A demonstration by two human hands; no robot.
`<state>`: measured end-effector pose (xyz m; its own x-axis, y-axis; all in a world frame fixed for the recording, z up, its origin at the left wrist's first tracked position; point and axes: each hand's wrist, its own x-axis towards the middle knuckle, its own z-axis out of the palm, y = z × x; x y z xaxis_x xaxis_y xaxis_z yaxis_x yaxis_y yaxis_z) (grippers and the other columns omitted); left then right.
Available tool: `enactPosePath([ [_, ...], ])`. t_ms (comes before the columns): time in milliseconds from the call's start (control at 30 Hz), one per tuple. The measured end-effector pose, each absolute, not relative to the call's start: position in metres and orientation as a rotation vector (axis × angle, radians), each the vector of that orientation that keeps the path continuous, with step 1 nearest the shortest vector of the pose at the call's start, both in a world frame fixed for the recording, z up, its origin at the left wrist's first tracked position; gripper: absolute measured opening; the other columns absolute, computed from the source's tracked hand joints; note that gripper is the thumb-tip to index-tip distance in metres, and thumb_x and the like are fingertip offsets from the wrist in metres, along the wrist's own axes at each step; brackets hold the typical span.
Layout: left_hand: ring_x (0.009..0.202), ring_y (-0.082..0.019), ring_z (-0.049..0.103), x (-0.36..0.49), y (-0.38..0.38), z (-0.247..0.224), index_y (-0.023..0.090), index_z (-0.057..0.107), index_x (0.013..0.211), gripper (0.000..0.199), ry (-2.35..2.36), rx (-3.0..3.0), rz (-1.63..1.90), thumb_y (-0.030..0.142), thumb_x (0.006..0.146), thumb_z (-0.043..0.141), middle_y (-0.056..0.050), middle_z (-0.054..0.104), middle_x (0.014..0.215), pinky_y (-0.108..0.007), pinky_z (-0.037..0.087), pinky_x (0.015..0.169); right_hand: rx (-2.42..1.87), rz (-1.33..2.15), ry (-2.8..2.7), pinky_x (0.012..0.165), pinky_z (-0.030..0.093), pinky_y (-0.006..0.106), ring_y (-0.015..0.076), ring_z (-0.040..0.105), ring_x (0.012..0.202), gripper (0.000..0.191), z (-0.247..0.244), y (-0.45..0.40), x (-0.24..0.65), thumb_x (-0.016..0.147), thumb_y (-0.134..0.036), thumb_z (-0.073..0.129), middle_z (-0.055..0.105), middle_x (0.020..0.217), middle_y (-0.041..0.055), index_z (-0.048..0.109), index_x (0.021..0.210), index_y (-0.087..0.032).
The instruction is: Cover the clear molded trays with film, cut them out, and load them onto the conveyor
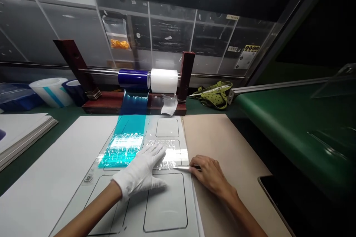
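My left hand, in a white glove, lies with its fingers spread on a strip of clear film. Beside it, a teal film strip runs down from the blue roll onto a clear sheet with black rounded outlines. My bare right hand is closed around a thin metallic tool at the sheet's right edge. The tool's tip points left and lies along the lower edge of the clear film. A white roll sits beside the blue one on the rod.
A dark red stand carries the rolls. Spare rolls and a paper stack are at the left. A green pouch sits behind tan board; a phone lies at lower right. A clear panel spans the back.
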<state>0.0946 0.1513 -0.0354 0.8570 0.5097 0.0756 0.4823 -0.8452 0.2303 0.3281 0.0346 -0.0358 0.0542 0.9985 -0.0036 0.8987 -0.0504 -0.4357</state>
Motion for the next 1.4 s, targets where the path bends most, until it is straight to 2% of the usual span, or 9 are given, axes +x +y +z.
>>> enactPosePath([
  [167,0.116,-0.032,0.051,0.087,0.15,-0.041,0.024,0.048,0.129,0.075,0.734,2.858,0.257,0.067,0.069,0.062,-0.011,0.056,0.128,-0.048,0.041,0.1,-1.913,0.596,-1.865,0.068,0.043,0.024,0.015,0.065,0.08,0.015,-0.042,0.043,0.332,0.089,-0.029,0.054,0.071,0.085,-0.0034,0.067,0.082,-0.025],
  [333,0.097,-0.02,0.058,0.094,0.154,-0.047,0.022,0.053,0.115,0.025,0.726,2.932,0.364,0.027,0.092,0.042,-0.007,0.063,0.109,-0.039,0.048,0.089,-1.863,0.679,-1.813,0.066,0.045,0.022,0.0145,0.065,0.078,0.02,-0.043,0.044,0.336,0.089,-0.033,0.051,0.071,0.082,-0.0026,0.068,0.082,-0.024],
  [433,0.087,-0.016,0.06,0.097,0.15,-0.047,0.02,0.054,0.107,0.028,0.726,2.989,0.443,0.011,0.093,0.031,-0.005,0.064,0.098,-0.036,0.05,0.083,-1.892,0.626,-1.808,0.068,0.046,0.024,0.0158,0.065,0.08,0.023,-0.043,0.036,0.343,0.09,-0.036,0.049,0.071,0.085,-0.0017,0.068,0.084,-0.025],
  [600,0.094,-0.017,0.062,0.085,0.107,-0.036,0.017,0.048,0.118,0.039,0.745,3.079,0.612,0.001,0.089,0.029,-0.008,0.066,0.104,-0.036,0.053,0.084,-2.094,0.323,-1.682,0.072,0.046,0.034,0.0235,0.062,0.089,0.029,-0.058,0.009,0.376,0.091,-0.042,0.041,0.067,0.1,0.0052,0.065,0.092,-0.026],
  [800,0.11,-0.017,0.062,0.059,0.029,-0.033,0.015,0.047,0.123,0.04,0.741,3.125,0.802,0.001,0.087,0.038,-0.008,0.067,0.117,-0.034,0.053,0.095,-2.142,0.08,-1.636,0.081,0.046,0.044,0.03,0.059,0.094,0.033,-0.091,-0.027,0.413,0.083,-0.043,0.041,0.066,0.097,0.0119,0.064,0.094,-0.022],
  [933,0.104,-0.015,0.065,0.045,-0.021,-0.04,0.016,0.053,0.118,0.035,0.754,3.112,0.888,0.004,0.088,0.042,-0.003,0.07,0.113,-0.03,0.055,0.093,-2.136,-0.147,-1.637,0.078,0.047,0.049,0.0343,0.058,0.099,0.045,-0.103,-0.051,0.416,0.085,-0.05,0.038,0.063,0.109,0.0138,0.063,0.106,-0.019],
  [1067,0.104,-0.016,0.066,0.033,-0.059,-0.052,0.012,0.056,0.12,0.039,0.731,3.13,0.911,0.001,0.086,0.04,-0.005,0.07,0.113,-0.031,0.056,0.091,-2.083,-0.18,-1.691,0.082,0.048,0.05,0.0339,0.058,0.102,0.045,-0.1,-0.075,0.403,0.087,-0.048,0.038,0.062,0.113,0.0146,0.062,0.109,-0.017],
  [1267,0.116,-0.016,0.059,0.02,-0.074,-0.085,0.013,0.044,0.135,0.058,0.699,3.221,0.808,-0.006,0.081,0.034,-0.007,0.063,0.127,-0.03,0.054,0.095,-2.087,-0.111,-1.741,0.087,0.05,0.049,0.0305,0.058,0.109,0.035,-0.088,-0.104,0.376,0.088,-0.041,0.043,0.061,0.117,0.0116,0.063,0.109,-0.02],
  [1400,0.124,-0.021,0.054,0.019,-0.069,-0.089,0.013,0.04,0.139,0.05,0.655,3.245,0.726,0.013,0.089,0.044,-0.009,0.055,0.136,-0.035,0.052,0.099,-2.076,-0.039,-1.786,0.087,0.052,0.043,0.0269,0.061,0.107,0.03,-0.075,-0.123,0.363,0.088,-0.038,0.047,0.063,0.114,0.0093,0.064,0.106,-0.022],
])
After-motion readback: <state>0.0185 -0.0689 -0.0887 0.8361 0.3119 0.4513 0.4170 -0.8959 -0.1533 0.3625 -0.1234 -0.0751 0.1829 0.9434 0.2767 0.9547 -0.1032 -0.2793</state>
